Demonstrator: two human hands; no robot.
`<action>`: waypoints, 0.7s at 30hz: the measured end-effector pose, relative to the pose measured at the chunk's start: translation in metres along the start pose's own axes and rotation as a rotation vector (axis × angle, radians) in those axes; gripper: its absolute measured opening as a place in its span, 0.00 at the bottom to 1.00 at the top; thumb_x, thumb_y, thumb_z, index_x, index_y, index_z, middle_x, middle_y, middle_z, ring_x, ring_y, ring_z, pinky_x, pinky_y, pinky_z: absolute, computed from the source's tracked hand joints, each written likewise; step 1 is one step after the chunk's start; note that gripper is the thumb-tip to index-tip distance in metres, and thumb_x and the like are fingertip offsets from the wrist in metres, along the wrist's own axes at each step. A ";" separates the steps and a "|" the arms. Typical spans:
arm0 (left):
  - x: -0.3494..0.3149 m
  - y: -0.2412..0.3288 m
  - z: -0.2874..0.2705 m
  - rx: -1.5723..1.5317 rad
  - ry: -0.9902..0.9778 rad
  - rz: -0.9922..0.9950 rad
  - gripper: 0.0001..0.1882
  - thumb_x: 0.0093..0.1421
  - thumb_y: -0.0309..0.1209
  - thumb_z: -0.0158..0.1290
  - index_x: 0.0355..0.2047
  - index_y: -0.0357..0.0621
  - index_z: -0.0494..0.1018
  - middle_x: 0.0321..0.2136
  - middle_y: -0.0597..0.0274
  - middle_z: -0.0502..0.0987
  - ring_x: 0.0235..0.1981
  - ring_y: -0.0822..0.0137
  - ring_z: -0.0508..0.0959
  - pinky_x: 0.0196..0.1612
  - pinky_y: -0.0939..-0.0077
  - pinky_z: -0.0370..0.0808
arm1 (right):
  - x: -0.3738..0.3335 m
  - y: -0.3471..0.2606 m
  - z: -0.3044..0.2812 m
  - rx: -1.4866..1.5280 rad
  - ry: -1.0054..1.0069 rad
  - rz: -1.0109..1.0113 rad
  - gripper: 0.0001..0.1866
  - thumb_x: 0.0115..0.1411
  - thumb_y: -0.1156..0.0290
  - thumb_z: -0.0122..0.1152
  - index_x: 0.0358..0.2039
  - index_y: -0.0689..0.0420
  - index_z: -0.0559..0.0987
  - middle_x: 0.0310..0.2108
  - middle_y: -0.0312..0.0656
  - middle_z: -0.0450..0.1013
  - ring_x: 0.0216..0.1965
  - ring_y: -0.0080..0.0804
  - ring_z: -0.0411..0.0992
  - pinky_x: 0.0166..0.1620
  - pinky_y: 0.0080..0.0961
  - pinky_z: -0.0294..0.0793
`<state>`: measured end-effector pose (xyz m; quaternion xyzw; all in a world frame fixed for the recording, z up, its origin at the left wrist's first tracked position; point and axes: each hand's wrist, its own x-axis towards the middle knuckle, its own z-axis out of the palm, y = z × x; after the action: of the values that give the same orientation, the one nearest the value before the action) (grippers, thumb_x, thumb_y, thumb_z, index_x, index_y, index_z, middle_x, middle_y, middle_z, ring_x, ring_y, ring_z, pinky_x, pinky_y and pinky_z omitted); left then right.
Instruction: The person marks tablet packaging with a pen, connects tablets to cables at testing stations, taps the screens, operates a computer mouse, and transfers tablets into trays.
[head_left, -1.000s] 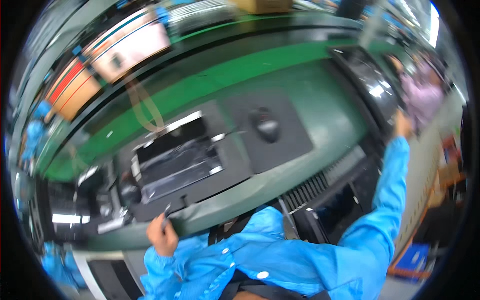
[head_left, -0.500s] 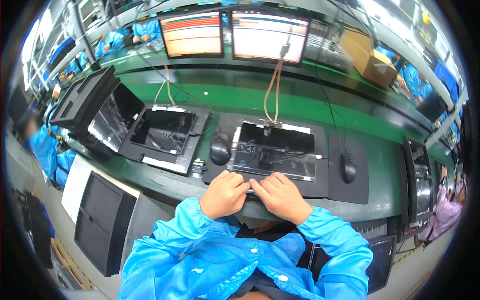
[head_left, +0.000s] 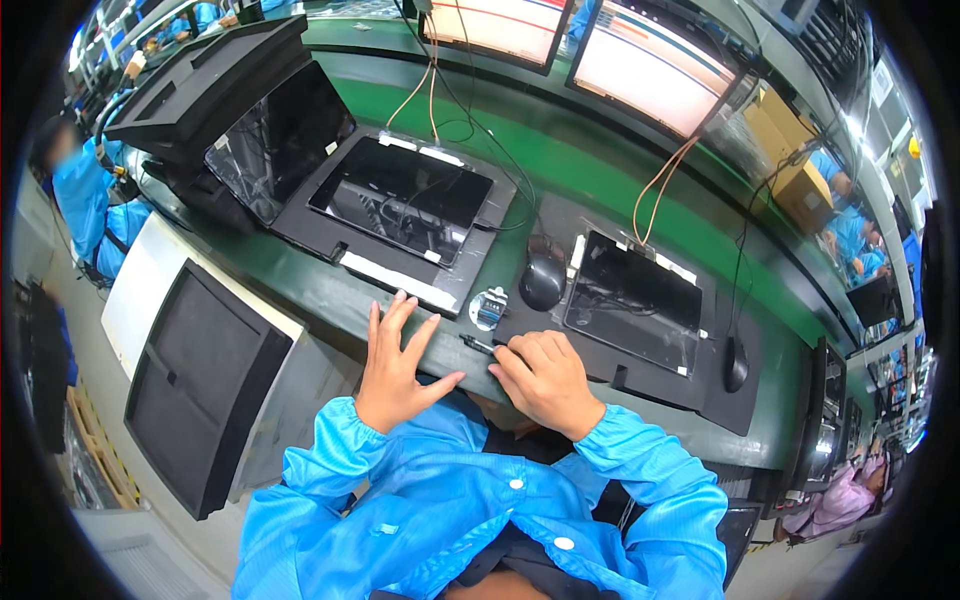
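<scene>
My right hand [head_left: 548, 382] is closed at the front edge of the green bench, with a slim black pen [head_left: 477, 344] sticking out leftward from its fingers. Fingers spread and nothing in them, my left hand [head_left: 396, 370] hovers by the same edge. Just beyond it lies the left black tablet-like panel [head_left: 402, 195] on a dark mat, with a white strip along the mat's near side. A second dark panel [head_left: 635, 300], cabled at its top, lies beyond my right hand. Between the panels are a black mouse [head_left: 542, 283] and a small item with a round white base [head_left: 489, 309].
Stacked black foam trays [head_left: 215, 75] stand at the far left, a dark panel leaning against them. Another foam tray [head_left: 205, 385] rests lower left. Two monitors [head_left: 655, 65] stand at the back. A second mouse [head_left: 736, 364] and a cardboard box [head_left: 800, 195] are on the right.
The view has turned leftward. My hands, together before, are now apart: the left has opened and moved left, while the right stays closed with the pen now showing.
</scene>
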<state>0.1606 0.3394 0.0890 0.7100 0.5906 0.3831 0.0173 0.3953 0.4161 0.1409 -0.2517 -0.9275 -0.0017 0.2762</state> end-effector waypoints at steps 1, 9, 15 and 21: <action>0.001 -0.002 0.000 0.038 -0.059 -0.059 0.47 0.45 0.42 0.76 0.63 0.43 0.69 0.65 0.40 0.62 0.71 0.35 0.59 0.73 0.31 0.48 | 0.008 0.001 -0.002 0.002 0.037 -0.051 0.14 0.54 0.69 0.73 0.40 0.57 0.81 0.38 0.39 0.73 0.42 0.37 0.74 0.46 0.36 0.71; 0.052 -0.009 -0.008 -1.257 0.363 -0.621 0.36 0.67 0.23 0.52 0.71 0.25 0.52 0.69 0.37 0.60 0.71 0.48 0.62 0.73 0.58 0.62 | 0.126 0.078 0.022 -0.116 0.003 0.120 0.14 0.57 0.63 0.69 0.41 0.58 0.84 0.42 0.45 0.77 0.49 0.46 0.74 0.50 0.43 0.73; 0.084 -0.045 -0.036 -1.791 0.336 -1.014 0.28 0.67 0.31 0.52 0.62 0.28 0.60 0.67 0.35 0.62 0.69 0.44 0.65 0.71 0.51 0.66 | 0.150 0.108 0.053 -0.103 -0.347 0.243 0.17 0.59 0.59 0.67 0.41 0.58 0.84 0.44 0.48 0.77 0.52 0.48 0.74 0.53 0.46 0.74; 0.096 -0.053 -0.031 -1.836 0.233 -0.932 0.36 0.66 0.37 0.56 0.67 0.27 0.57 0.61 0.42 0.70 0.63 0.46 0.72 0.69 0.48 0.67 | 0.156 0.096 0.030 0.130 -0.165 0.246 0.15 0.59 0.59 0.64 0.39 0.58 0.80 0.35 0.54 0.81 0.39 0.55 0.80 0.44 0.50 0.78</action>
<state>0.1006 0.4235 0.1356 0.0832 0.2854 0.7074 0.6412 0.3119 0.5767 0.1824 -0.3442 -0.9074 0.1127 0.2132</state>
